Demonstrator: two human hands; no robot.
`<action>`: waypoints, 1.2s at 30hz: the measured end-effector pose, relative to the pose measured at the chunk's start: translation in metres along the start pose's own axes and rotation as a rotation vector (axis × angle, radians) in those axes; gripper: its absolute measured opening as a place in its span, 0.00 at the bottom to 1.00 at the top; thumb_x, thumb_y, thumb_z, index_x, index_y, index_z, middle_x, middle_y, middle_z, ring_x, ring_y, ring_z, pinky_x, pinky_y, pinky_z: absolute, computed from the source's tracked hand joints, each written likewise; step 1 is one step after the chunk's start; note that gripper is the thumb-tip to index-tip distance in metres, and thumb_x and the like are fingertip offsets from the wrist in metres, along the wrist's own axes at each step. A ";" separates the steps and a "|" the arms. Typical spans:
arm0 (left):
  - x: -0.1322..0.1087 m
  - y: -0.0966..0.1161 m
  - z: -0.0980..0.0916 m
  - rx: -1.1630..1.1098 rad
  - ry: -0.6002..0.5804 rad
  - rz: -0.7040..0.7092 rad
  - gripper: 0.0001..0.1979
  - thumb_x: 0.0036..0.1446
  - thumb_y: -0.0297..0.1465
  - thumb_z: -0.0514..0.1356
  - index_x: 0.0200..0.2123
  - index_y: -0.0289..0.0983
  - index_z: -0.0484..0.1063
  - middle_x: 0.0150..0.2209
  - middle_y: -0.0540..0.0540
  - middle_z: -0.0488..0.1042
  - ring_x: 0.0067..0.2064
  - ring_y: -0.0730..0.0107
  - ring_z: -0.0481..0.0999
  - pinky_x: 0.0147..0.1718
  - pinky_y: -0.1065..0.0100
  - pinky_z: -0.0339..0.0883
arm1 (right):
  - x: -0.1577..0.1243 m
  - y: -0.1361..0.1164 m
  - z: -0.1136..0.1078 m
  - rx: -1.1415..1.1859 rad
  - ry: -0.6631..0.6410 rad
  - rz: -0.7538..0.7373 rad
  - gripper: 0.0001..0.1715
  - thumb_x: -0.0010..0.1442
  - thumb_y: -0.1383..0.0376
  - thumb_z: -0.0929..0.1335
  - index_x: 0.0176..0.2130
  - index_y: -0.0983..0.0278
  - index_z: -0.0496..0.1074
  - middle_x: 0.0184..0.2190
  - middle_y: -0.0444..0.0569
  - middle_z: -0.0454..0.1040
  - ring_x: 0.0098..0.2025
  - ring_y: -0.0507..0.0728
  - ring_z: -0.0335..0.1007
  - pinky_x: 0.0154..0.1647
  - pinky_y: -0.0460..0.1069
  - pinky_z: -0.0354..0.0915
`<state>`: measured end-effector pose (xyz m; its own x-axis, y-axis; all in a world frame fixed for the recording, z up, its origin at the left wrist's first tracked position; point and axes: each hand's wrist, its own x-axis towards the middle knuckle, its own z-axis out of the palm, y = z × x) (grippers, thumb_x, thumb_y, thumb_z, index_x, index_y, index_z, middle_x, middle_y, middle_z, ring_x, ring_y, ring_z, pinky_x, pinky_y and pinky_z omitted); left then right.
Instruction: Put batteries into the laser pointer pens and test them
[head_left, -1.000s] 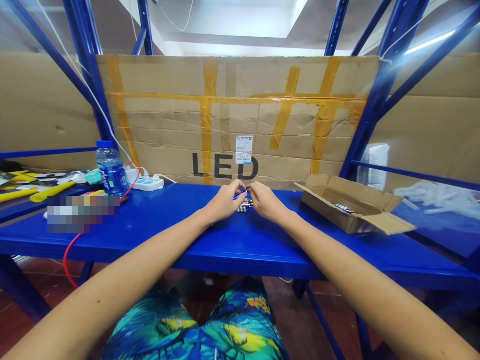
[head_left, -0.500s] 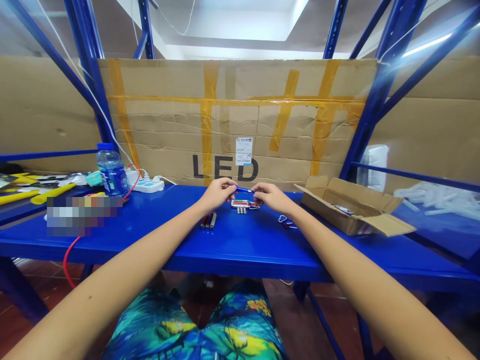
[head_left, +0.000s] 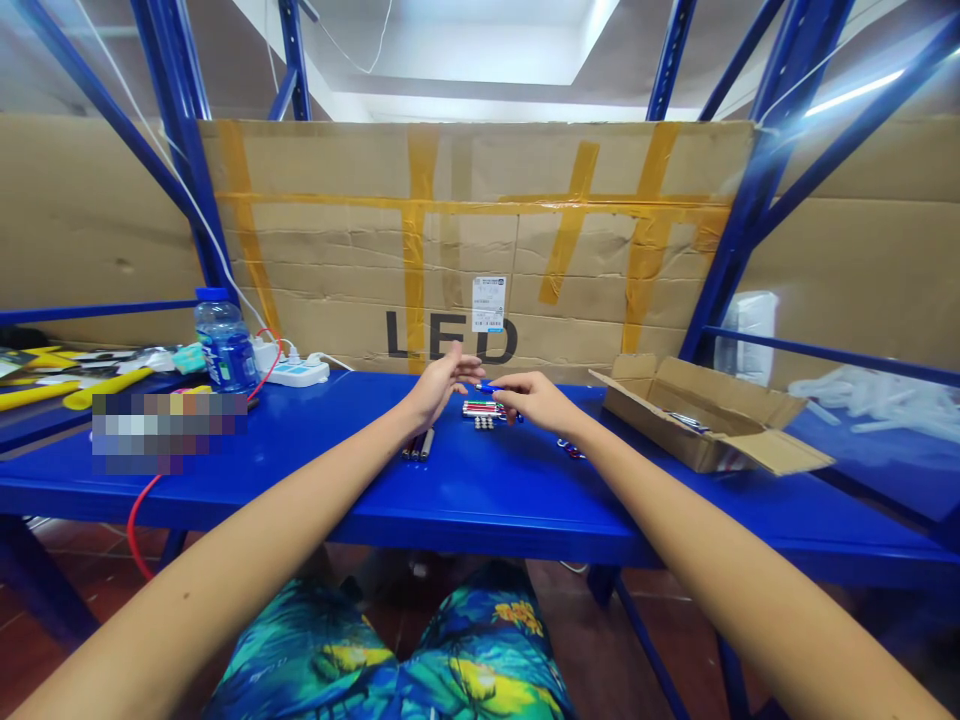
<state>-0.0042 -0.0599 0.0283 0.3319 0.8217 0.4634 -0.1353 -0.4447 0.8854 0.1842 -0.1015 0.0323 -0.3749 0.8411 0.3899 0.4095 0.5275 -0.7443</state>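
Note:
My right hand pinches a slim blue pen-like metal tube, which points toward my left hand. Open, with its fingers apart, my left hand is close to the tube's left end and holds nothing that I can see. Just below the hands lies a row of red, green and silver tubes. Several small silver button-like pieces sit in front of that row. Dark and silver tubes lie under my left wrist. Beside my right wrist are coloured carabiner clips, partly hidden by the forearm.
An open cardboard box with metallic items inside stands on the blue table to the right. A bottle and a power strip are at the left. A big cardboard sheet closes off the back.
My left hand has let go of the blue tube and spread its fingers. My right hand has shifted slightly left and keeps the tube.

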 end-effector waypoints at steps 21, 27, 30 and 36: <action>-0.003 0.009 -0.008 -0.310 -0.119 -0.115 0.38 0.56 0.60 0.45 0.45 0.32 0.74 0.51 0.31 0.75 0.58 0.47 0.70 0.53 0.53 0.66 | -0.008 -0.012 0.000 -0.113 0.033 -0.038 0.19 0.57 0.61 0.66 0.44 0.69 0.79 0.20 0.44 0.71 0.21 0.50 0.60 0.25 0.47 0.60; -0.003 0.009 -0.008 -0.347 -0.126 -0.142 0.38 0.58 0.59 0.45 0.45 0.32 0.74 0.50 0.31 0.76 0.57 0.48 0.71 0.54 0.53 0.65 | -0.007 -0.010 0.000 -0.127 0.035 -0.021 0.20 0.56 0.62 0.67 0.45 0.70 0.79 0.21 0.45 0.72 0.21 0.50 0.60 0.26 0.47 0.60; -0.003 0.009 -0.008 -0.340 -0.133 -0.146 0.38 0.58 0.59 0.44 0.45 0.32 0.74 0.50 0.31 0.76 0.57 0.49 0.71 0.54 0.54 0.65 | -0.007 -0.009 0.000 -0.130 0.029 -0.042 0.20 0.57 0.63 0.66 0.45 0.69 0.79 0.21 0.45 0.72 0.21 0.50 0.60 0.26 0.47 0.60; -0.003 0.007 -0.010 -0.353 -0.151 -0.144 0.38 0.58 0.59 0.44 0.44 0.32 0.74 0.49 0.32 0.76 0.57 0.49 0.71 0.53 0.54 0.66 | -0.008 -0.010 -0.001 -0.132 0.028 -0.059 0.20 0.57 0.62 0.66 0.45 0.69 0.79 0.22 0.45 0.72 0.21 0.50 0.60 0.26 0.47 0.60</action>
<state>-0.0152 -0.0619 0.0338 0.5008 0.7934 0.3461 -0.3810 -0.1570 0.9112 0.1832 -0.1135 0.0373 -0.3792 0.8103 0.4469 0.4938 0.5856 -0.6428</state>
